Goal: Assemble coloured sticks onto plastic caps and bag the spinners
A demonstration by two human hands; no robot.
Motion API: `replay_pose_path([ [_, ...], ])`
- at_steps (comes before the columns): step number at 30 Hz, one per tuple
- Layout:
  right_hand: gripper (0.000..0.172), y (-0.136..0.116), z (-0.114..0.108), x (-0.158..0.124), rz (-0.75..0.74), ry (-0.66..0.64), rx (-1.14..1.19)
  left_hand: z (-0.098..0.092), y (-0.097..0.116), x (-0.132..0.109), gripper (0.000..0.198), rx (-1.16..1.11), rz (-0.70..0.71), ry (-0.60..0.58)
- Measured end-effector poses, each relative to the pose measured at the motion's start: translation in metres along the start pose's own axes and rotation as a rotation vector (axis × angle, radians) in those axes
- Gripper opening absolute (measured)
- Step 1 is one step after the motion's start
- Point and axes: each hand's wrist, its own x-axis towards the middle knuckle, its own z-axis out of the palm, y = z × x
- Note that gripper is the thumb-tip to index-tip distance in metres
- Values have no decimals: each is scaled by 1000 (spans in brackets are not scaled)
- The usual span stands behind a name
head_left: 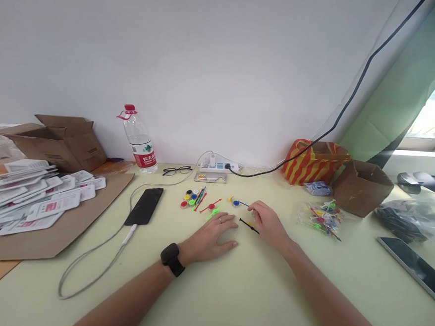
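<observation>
Pinching blue stick (243,204): right hand (269,223); left hand (210,238) spread.

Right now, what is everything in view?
plastic pieces: many, mixed, centre
bagged pieces: several, mixed, right
table: one, pale, foreground
phone: one, black, left
bottle: one, clear, back
eyeglasses: one, black, back
power strip: one, white, back
cards: many, white, left
containers: two, brown, left and right
striped bag: one, red-yellow, right
flat device: one, dark, right
cables: several, black and grey, table and wall
curtain: one, green, right
watch: one, black, left wrist
left hand: one, centre
right hand: one, centre
</observation>
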Motion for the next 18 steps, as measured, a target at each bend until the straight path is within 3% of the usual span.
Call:
replay_pose_path([
  [18,33,0,10,-1,33,-26,21,0,2,1,42,-3,13,17],
])
